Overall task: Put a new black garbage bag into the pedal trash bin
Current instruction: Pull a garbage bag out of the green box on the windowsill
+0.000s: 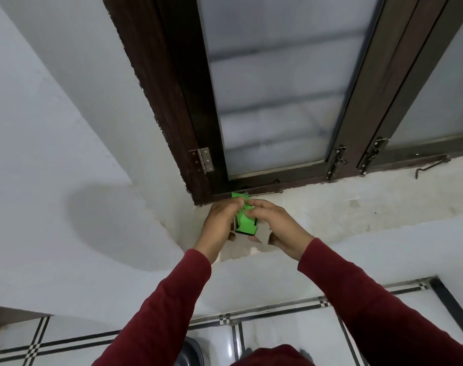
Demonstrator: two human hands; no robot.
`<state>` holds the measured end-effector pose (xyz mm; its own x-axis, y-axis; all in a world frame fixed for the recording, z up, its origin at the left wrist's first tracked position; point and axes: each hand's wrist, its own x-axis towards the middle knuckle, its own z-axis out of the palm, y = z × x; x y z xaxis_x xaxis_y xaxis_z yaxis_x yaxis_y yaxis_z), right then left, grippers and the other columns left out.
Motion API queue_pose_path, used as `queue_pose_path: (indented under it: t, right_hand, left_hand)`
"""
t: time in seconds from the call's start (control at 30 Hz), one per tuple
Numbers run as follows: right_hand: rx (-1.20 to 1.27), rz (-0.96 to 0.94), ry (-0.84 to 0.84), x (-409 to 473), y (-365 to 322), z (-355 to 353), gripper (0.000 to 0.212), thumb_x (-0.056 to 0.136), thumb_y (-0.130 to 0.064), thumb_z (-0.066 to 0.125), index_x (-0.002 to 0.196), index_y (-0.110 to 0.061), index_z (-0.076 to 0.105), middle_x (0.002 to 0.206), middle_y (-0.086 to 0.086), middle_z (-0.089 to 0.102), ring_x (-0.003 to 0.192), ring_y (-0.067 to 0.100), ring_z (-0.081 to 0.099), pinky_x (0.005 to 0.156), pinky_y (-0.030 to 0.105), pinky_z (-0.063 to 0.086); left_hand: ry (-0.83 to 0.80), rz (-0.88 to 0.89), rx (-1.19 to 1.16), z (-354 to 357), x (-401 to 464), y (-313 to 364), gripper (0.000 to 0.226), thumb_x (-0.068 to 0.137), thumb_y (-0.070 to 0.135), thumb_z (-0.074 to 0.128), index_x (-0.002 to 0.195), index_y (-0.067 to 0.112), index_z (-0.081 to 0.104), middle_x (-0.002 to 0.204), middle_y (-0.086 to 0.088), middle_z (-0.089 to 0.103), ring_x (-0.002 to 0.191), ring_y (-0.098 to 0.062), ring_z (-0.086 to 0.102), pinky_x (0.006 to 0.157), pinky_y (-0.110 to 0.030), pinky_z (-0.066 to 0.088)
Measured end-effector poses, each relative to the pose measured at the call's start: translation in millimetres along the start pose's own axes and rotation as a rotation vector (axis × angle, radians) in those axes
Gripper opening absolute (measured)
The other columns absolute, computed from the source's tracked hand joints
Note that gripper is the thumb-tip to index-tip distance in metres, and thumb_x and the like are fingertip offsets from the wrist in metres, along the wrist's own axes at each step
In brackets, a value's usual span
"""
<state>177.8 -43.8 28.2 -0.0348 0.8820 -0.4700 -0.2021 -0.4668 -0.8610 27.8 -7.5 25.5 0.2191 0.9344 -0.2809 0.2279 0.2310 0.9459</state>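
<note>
A small roll of black garbage bags (244,223) wrapped in a bright green paper label sits between both my hands, held up in front of a window sill. My left hand (219,228) grips the roll from the left side. My right hand (275,228) pinches the top of the green label with its fingertips. Part of the label sticks up above my fingers. The pedal trash bin shows only as a grey curved edge (192,351) at the bottom of the view, between my arms.
A dark wooden window frame (188,143) with frosted glass fills the upper view, with metal latches (338,161) along its lower rail. White walls stand left and below it. The white tiled surface (277,336) with black lines lies beneath.
</note>
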Motion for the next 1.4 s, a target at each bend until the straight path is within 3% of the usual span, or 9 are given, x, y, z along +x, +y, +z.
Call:
queue_pose_path:
  t: [0.13,0.23,0.3,0.47,0.6,0.8,1.0,1.23,1.4]
  right_hand:
    - [0.012,0.071,-0.150,-11.5,-30.8,-33.0,0.052,0.086,0.001,0.059,0.133,-0.022,0.060,0.125,0.016,0.066,0.108,0.031,0.070,0.089,0.039,0.059]
    - [-0.005,0.119,-0.178,-22.1,-50.6,-53.6,0.050,0.087,0.004,0.053,0.129,-0.021,0.063,0.127,0.018,0.065,0.107,0.034,0.071,0.088,0.042,0.059]
    - [-0.231,0.065,-0.137,-28.5,-57.8,-62.1,0.045,0.088,-0.002,0.059,0.122,-0.029,0.067,0.119,0.011,0.069,0.100,0.031,0.073,0.083,0.039,0.059]
    - [-0.985,-0.624,0.230,-35.2,-56.9,-73.2,0.049,0.080,0.001,0.062,0.118,-0.026,0.072,0.114,-0.005,0.066,0.106,0.011,0.062,0.099,0.023,0.047]
    - [-1.170,-0.806,0.291,-39.7,-47.2,-79.8,0.053,0.077,0.000,0.055,0.121,-0.025,0.070,0.116,-0.005,0.063,0.110,0.022,0.053,0.094,0.041,0.049]
    - [-1.172,-0.794,0.378,-51.4,-44.4,-82.6,0.018,0.072,-0.024,0.059,0.088,-0.030,0.063,0.089,-0.016,0.060,0.113,0.015,0.046,0.092,0.038,0.035]
    - [-1.230,-0.760,0.432,-57.8,-43.0,-81.7,0.027,0.082,-0.034,0.046,0.079,-0.035,0.073,0.079,-0.020,0.070,0.118,0.004,0.040,0.105,0.041,0.020]
    - [-0.762,-0.580,0.362,-49.8,-46.1,-79.6,0.029,0.079,-0.041,0.043,0.094,-0.042,0.068,0.071,-0.013,0.071,0.096,0.009,0.056,0.092,0.044,0.047]
    - [-0.836,-0.597,0.460,-50.4,-48.2,-76.6,0.042,0.075,-0.053,0.042,0.077,-0.029,0.076,0.075,-0.009,0.068,0.093,0.019,0.057,0.082,0.040,0.050]
  left_hand:
    - [-0.253,0.110,-0.052,1.5,-3.8,2.3,0.074,0.073,0.005,0.067,0.142,0.030,0.058,0.154,0.021,0.035,0.107,-0.017,0.063,0.074,-0.031,0.056]
    - [-0.235,0.271,0.124,14.9,-7.0,8.4,0.079,0.078,-0.010,0.077,0.143,0.029,0.057,0.146,0.009,0.047,0.094,-0.015,0.066,0.084,-0.033,0.059]
    - [-0.156,0.381,0.222,21.8,-2.2,10.0,0.070,0.078,-0.003,0.083,0.136,0.030,0.063,0.137,0.004,0.056,0.105,-0.015,0.066,0.085,-0.031,0.059]
    - [-0.081,0.381,0.251,33.2,6.0,10.4,0.060,0.076,0.036,0.087,0.130,0.047,0.064,0.126,0.010,0.064,0.116,-0.013,0.064,0.099,-0.040,0.056]
    - [-0.069,0.330,0.277,43.1,7.9,11.2,0.065,0.073,0.061,0.083,0.133,0.055,0.059,0.123,0.013,0.066,0.116,-0.021,0.066,0.091,-0.053,0.059]
    - [0.083,0.404,0.530,51.8,-2.1,18.6,0.066,0.082,0.058,0.077,0.142,0.050,0.054,0.123,0.017,0.064,0.115,-0.016,0.041,0.094,-0.032,0.040]
    - [0.147,0.412,0.622,52.1,-6.1,24.2,0.067,0.080,0.071,0.069,0.142,0.056,0.049,0.128,0.021,0.058,0.119,-0.015,0.040,0.103,-0.050,0.041]
    - [0.117,0.471,0.558,46.5,-1.9,33.0,0.073,0.071,0.081,0.064,0.140,0.061,0.048,0.121,0.026,0.052,0.123,-0.016,0.052,0.103,-0.051,0.047]
    - [0.097,0.487,0.535,50.2,-4.2,29.7,0.070,0.074,0.066,0.075,0.140,0.057,0.052,0.116,0.025,0.051,0.118,-0.019,0.052,0.101,-0.048,0.049]
